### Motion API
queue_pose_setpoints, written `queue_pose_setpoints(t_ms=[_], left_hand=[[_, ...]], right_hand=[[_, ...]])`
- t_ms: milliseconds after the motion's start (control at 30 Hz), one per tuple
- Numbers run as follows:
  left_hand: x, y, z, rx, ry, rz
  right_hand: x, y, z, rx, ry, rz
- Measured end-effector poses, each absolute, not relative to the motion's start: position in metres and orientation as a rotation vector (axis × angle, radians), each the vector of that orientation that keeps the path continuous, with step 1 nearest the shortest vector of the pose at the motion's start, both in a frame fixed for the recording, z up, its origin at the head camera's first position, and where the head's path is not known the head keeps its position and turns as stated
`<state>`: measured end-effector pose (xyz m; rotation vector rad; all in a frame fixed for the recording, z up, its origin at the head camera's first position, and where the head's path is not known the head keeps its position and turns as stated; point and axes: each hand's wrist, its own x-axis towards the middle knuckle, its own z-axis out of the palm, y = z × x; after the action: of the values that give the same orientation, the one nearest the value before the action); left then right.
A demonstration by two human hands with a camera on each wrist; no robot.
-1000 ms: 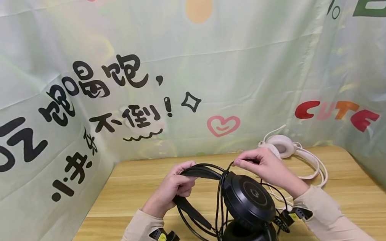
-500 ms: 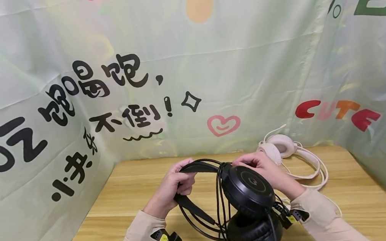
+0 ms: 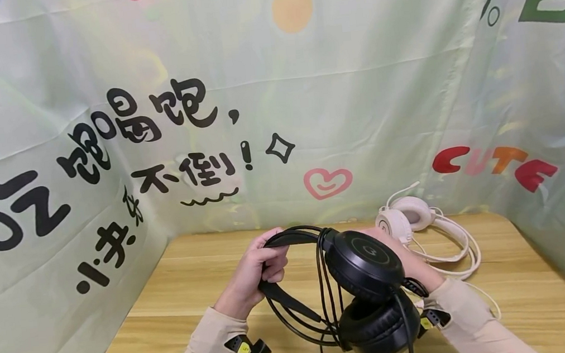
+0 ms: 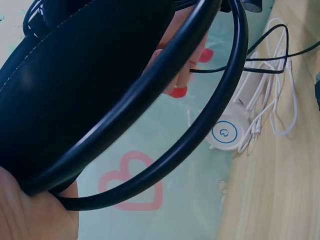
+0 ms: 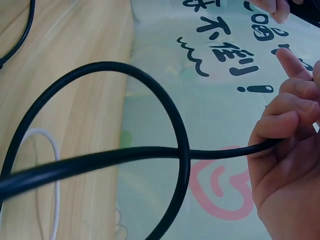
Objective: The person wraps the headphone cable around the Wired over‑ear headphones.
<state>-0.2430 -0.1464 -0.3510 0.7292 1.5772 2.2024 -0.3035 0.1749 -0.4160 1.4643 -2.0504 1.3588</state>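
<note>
And here I am with my left hand [image 3: 257, 265] curled firmly round the padded black headband [image 3: 291, 303] of a pair of shiny black plastic over-ear headphones [image 3: 365, 261]. The left fingers bend inward around the band, knuckles bunched, and my forearm slants up from the near edge in its beige sleeve [image 3: 201, 346], leaning in to the right. Thin black frame tubes [image 4: 165, 167] arc right past that wrist.

The headphones hang in front of me over the near part of the counter [image 3: 187, 300], between my two arms, the logo cup above the soft round lower ear cup [image 3: 374, 331]. I can't tell whether that lower cup touches the wood.

Over to the other side: my right hand [image 5: 290, 167] reaches in behind the upper cup, mostly hidden from the head view, forearm angled up to the left. From its wrist the picture is clearer: the fingers fold over a smooth black rubbery cable [image 5: 100, 162] and pinch it, one fingertip poking out beyond the rest. A loop of cable swings near the camera, and more strands bunch round the headband's end beside the cups.

Beyond my right arm, white over-ear headphones [image 3: 413, 211] lie by the pale green printed fabric backdrop [image 3: 372, 107].
</note>
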Motion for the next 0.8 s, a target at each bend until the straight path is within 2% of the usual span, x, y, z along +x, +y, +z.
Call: queue_pose_setpoints(t_ms=[167, 200, 367, 433, 500, 600, 733, 800], left_hand=[[-0.243, -0.146, -0.351, 0.725, 1.563, 2.217], [-0.243, -0.147, -0.351, 0.725, 1.56, 2.218], [-0.243, -0.147, -0.351, 0.741, 1.52, 2.239], [-0.243, -0.146, -0.352, 0.747, 1.508, 2.253], [-0.243, -0.146, -0.351, 0.748, 1.502, 2.266], [-0.243, -0.146, -0.351, 0.742, 1.495, 2.284], [-0.243, -0.146, -0.349, 0.724, 1.47, 2.317], [-0.243, -0.146, -0.348, 0.717, 1.452, 2.338]], right_hand=[[-0.332, 0.195, -0.461, 1.481, -1.953, 1.42], [-0.324, 0.194, -0.458, 1.428, -1.986, 1.43], [-0.337, 0.212, -0.496, 1.17, -2.197, 1.589], [-0.331, 0.213, -0.497, 1.089, -2.245, 1.663], [-0.313, 0.207, -0.481, 1.056, -2.259, 1.685], [-0.278, 0.195, -0.453, 1.007, -2.324, 1.48], [-0.281, 0.208, -0.481, 0.863, -2.377, 1.12], [-0.278, 0.21, -0.482, 0.781, -2.434, 1.029]])
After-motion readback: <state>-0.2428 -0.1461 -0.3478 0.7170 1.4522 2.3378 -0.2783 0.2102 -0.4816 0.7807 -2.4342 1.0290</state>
